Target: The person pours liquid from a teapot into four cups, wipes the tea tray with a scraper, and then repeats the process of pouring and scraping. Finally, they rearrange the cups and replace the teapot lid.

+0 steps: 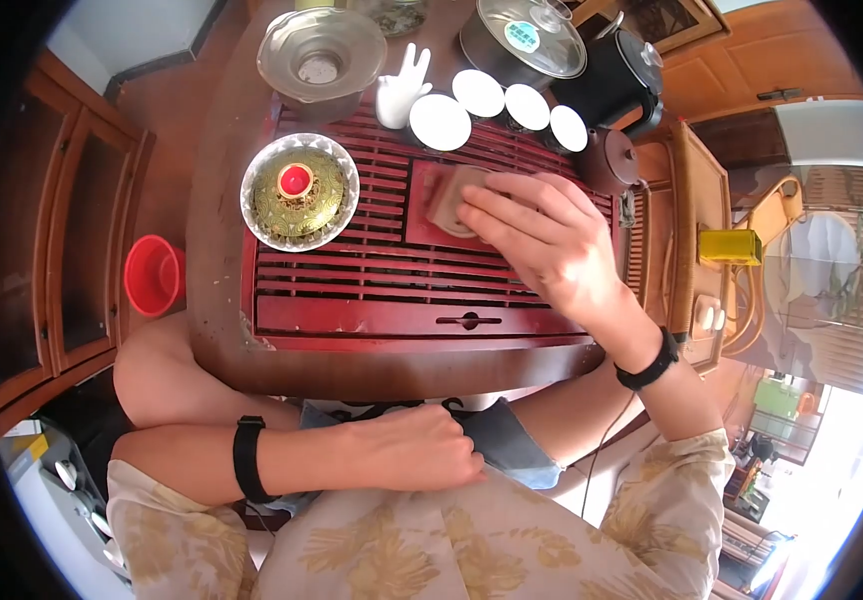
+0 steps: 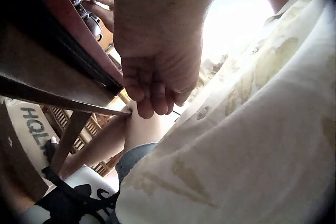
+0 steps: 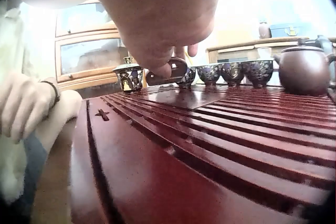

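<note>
My right hand [image 1: 562,235] reaches over the slatted red tea tray [image 1: 362,313] and pinches a small, flat brown piece [image 1: 444,208] by its edge. That piece looks like a coaster and is held over the smooth square panel in the middle of the tray. In the right wrist view, the piece [image 3: 179,70] appears dark and rounded, tilted close above the tray, partly hidden by the fingers. My left hand [image 1: 422,450] lies across my lap; in the left wrist view its fingers [image 2: 157,98] hang loosely curled with nothing in them.
A lidded patterned bowl [image 1: 300,225] stands left on the tray. Several cups [image 1: 440,122], a white hand figurine [image 1: 402,92] and a brown teapot [image 1: 612,162] line the back. Behind are a glass bowl [image 1: 322,50] and a lidded pot [image 1: 527,45]. A red bin [image 1: 155,276] stands left.
</note>
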Motion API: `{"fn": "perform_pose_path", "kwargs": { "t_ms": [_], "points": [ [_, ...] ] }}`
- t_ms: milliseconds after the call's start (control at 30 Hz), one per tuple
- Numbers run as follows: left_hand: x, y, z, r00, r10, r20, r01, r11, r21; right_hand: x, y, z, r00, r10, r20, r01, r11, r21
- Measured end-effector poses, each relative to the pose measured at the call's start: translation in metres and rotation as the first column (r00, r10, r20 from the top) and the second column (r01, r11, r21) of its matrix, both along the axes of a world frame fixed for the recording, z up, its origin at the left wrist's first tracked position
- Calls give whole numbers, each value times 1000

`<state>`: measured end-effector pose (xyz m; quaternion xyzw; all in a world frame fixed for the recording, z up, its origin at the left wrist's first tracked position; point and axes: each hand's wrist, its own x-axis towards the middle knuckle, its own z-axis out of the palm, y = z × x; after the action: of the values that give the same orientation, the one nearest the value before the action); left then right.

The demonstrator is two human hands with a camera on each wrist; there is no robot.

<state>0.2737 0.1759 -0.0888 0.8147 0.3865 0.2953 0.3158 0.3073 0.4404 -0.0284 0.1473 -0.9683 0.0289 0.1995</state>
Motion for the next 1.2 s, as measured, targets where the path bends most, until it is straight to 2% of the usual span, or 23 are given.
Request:
{"fn": "perform_pose_path", "kwargs": {
  "t_ms": [133,267,400,533,667,833,933,1100,1200],
  "points": [
    [0,1,-2,1000,-5,-14,5,1000,-15,-20,-7,-17,999,17,-37,-18,1000,-9],
    [0,1,-3,1000,14,9,-14,1000,-10,0,-1,-22,998,-41,36,42,999,-25],
    [2,0,-4,1000,28,10,-28,1000,7,13,9,-11,998,-68,17,68,998,7],
    [2,1,-2,1000,12,-11,-12,1000,-1,-8,-5,-6,997,-51,-55,50,998,-31],
    [2,1,-6,1000,5,-17,-5,1000,4,-18,-9,-23,998,-12,-58,8,998,-61],
    [4,0,-5,1000,-1,-15,1,1000,-7,27,10,-15,991,-132,14,132,991,-12],
    [5,-1,-6,1000,-1,-12,1,1000,6,34,13,-5,988,-149,28,149,989,17],
    [6,1,-7,1000,-1,6,1,1000,18,-4,-10,-7,995,-53,-87,49,998,-49],
    [4,2,-5,999,-19,-37,19,1000,7,-11,-17,-22,998,-31,-61,28,998,-57]
  ]
}}
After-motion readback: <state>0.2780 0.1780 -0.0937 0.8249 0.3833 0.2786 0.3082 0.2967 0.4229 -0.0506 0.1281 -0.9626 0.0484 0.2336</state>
